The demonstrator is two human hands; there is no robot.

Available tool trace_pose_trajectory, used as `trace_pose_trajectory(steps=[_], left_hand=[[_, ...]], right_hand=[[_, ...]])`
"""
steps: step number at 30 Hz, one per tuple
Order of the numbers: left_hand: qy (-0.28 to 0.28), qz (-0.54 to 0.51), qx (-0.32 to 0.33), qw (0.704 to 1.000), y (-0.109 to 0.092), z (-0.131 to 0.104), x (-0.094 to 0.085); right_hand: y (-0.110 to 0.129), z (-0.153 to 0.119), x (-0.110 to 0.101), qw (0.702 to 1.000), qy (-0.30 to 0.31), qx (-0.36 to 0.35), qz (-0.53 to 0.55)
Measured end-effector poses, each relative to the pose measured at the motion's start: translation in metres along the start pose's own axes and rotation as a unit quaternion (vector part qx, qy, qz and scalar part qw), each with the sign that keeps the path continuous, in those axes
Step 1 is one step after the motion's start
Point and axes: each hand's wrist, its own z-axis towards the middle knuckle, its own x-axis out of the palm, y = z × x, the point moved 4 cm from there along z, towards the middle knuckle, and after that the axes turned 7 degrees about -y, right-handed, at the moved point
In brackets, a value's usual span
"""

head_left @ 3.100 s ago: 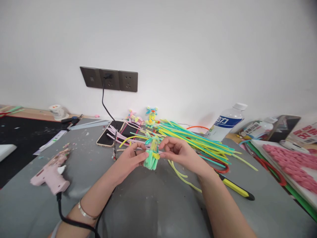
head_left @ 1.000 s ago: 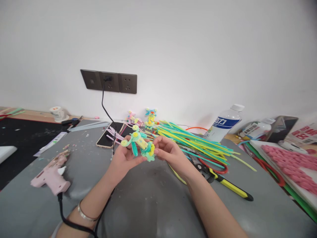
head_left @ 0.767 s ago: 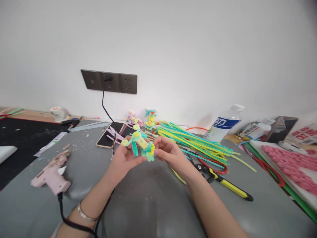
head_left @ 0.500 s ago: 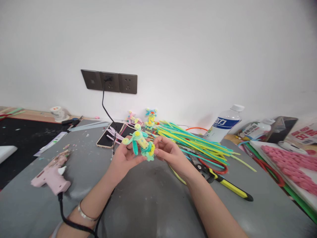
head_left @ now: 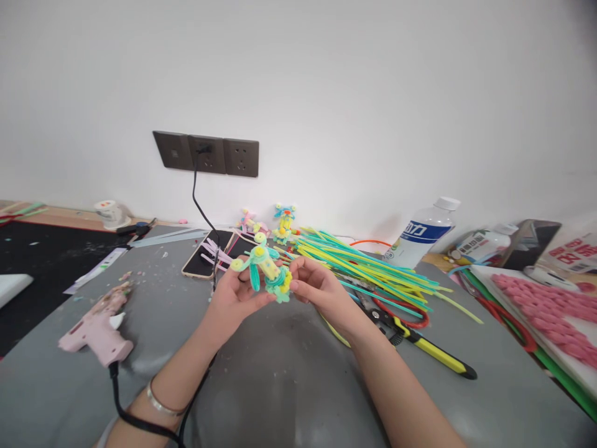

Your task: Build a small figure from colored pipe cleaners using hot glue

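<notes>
A silver bracelet [head_left: 161, 401] circles the left forearm, close to a pink glue gun [head_left: 96, 336] lying on the gray bench [head_left: 261, 379] with its black cord running toward the near edge. The left hand [head_left: 237, 297] is curled around a green-and-yellow pipe-cleaner figure [head_left: 265, 264], gripping it above the bench, tilted, between the two hands. The right hand [head_left: 321, 289] is bent nearly closed, thumb and fingertips at the yellow part of the figure's lower end. Beyond the right wrist lie yellow-and-black pliers [head_left: 441, 353], partly hidden by the forearm. Farther back, a loose pile of green and yellow pipe cleaners [head_left: 368, 264] spreads toward a clear bottle [head_left: 426, 231] with a blue label. A phone [head_left: 198, 266] lies left of center. By the wall, a blue-and-yellow figure [head_left: 284, 223] stands beside a pink one [head_left: 250, 221].
</notes>
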Motion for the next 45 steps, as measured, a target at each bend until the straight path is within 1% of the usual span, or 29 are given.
trace_pose_trajectory(steps=[9, 15, 21, 29, 32, 36, 40, 45], left_hand=[[-0.006, 0.011, 0.003, 1.0, -0.0005, 0.0001, 0.0001], [0.002, 0.001, 0.004, 1.0, 0.0005, -0.0006, -0.0005], [-0.016, 0.009, -0.005, 1.0, 0.0021, -0.0006, -0.0024], [0.002, -0.003, -0.001, 1.0, 0.0009, -0.0014, -0.0006], [0.007, 0.0, -0.005, 1.0, 0.0014, -0.0022, -0.001], [0.016, -0.001, -0.026, 1.0, 0.0034, -0.0028, -0.0013], [0.022, -0.012, -0.021, 0.999, 0.0042, -0.0018, -0.0012], [0.012, -0.015, -0.024, 1.0, 0.0072, -0.0014, -0.0033]], right_hand=[[-0.0005, 0.0007, -0.0008, 1.0, 0.001, 0.001, -0.005], [-0.0013, 0.0004, -0.0013, 1.0, 0.001, 0.003, -0.004], [-0.0003, 0.001, -0.0008, 1.0, 0.0, 0.005, -0.004], [0.0001, 0.0009, -0.0003, 1.0, 0.004, -0.003, -0.002], [0.0007, 0.001, 0.0003, 1.0, -0.004, -0.009, -0.013], [-0.0006, 0.0018, 0.0004, 0.999, -0.027, -0.026, -0.039], [-0.002, 0.0016, 0.0013, 0.996, -0.044, -0.05, -0.056], [-0.0021, 0.0009, 0.0026, 0.994, -0.051, -0.072, -0.065]])
